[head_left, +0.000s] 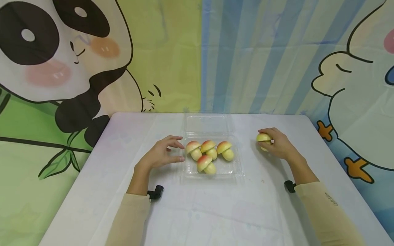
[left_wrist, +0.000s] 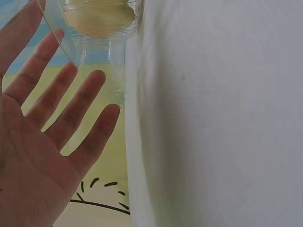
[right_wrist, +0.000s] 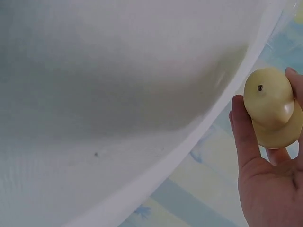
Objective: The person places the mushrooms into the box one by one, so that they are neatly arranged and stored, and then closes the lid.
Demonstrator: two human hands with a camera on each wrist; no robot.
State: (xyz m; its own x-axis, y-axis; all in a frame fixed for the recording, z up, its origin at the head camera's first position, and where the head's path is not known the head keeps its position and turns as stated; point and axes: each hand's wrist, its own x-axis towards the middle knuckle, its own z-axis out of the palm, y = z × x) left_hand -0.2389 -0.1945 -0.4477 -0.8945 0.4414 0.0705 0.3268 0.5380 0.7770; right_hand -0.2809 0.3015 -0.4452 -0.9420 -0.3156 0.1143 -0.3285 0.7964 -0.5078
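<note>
My right hand point(head_left: 276, 143) grips a toy mushroom point(head_left: 263, 137) with a yellow, reddish-tinged cap, to the right of a clear plastic box. In the right wrist view, the pale stem of that mushroom point(right_wrist: 269, 97) faces the camera, with fingers around it. Several more mushrooms point(head_left: 209, 149) with red-and-yellow caps lie inside the clear plastic box point(head_left: 227, 171), three in a row and one in front. Beside the box's left wall is my left hand point(head_left: 163, 152), its fingers spread and holding nothing. In the left wrist view, the fingertips of the left hand point(left_wrist: 57, 127) are close to the box wall.
The box's transparent lid point(head_left: 207, 123) lies folded back behind it. A white cloth covers the table point(head_left: 215, 212). Behind the table's far edge hangs a printed backdrop point(head_left: 172, 54) with cartoon figures. Each wrist carries a small black camera point(head_left: 156, 192).
</note>
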